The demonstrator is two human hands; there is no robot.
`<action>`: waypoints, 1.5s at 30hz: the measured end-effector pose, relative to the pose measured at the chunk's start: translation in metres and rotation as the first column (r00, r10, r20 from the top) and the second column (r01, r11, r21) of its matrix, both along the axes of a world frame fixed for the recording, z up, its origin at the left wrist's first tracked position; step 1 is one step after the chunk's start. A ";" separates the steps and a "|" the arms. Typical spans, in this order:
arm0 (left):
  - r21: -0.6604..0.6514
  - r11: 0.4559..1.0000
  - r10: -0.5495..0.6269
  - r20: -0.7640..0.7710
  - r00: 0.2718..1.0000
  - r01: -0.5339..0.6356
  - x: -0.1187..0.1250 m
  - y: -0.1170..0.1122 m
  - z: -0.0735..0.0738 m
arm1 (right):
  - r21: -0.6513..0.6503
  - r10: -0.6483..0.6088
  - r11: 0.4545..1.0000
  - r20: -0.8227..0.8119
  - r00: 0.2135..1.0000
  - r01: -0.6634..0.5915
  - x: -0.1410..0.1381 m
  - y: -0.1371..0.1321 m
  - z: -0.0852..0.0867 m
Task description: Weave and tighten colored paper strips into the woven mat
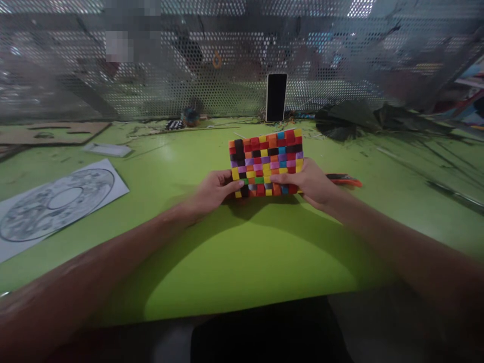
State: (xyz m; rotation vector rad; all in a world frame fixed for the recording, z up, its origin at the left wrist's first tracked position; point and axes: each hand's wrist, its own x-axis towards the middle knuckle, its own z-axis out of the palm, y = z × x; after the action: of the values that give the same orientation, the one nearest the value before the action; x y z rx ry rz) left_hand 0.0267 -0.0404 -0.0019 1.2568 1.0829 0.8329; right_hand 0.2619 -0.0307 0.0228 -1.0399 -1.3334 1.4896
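Observation:
A woven mat of small coloured squares (266,151), in red, yellow, orange, purple, black and blue, stands tilted above the green table (242,262). My left hand (214,191) grips its lower left corner, thumb on the front. My right hand (308,181) holds its lower right edge, with the index finger and thumb pinching across the front of the lower rows. Both hands are closed on the mat.
An orange-handled tool (344,179) lies just right of my right hand. A sheet with a ring drawing (56,201) lies at the left. A black phone (276,97) leans on the perforated metal screen at the back. Dark leaves (351,121) lie at the back right, cardboard (53,132) at the back left.

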 end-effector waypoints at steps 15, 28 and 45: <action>0.007 1.000 -0.011 0.002 1.000 0.011 0.001 0.001 0.000 | -0.006 -0.008 1.000 -0.022 1.000 0.007 -0.001 -0.001 0.003; -0.033 0.999 -0.014 -0.005 1.000 0.014 0.001 0.000 0.001 | -0.008 0.000 1.000 0.019 1.000 0.000 -0.001 0.001 0.000; 0.014 0.998 -0.067 -0.070 0.995 0.068 -0.001 -0.005 0.005 | 0.014 0.017 1.000 0.070 0.997 -0.018 0.000 0.000 -0.002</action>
State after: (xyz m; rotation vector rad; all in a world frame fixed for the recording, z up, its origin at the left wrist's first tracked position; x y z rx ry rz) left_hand 0.0255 -0.0458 0.0029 1.3376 1.0846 0.7530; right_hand 0.2616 -0.0306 0.0207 -1.0820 -1.4030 1.4662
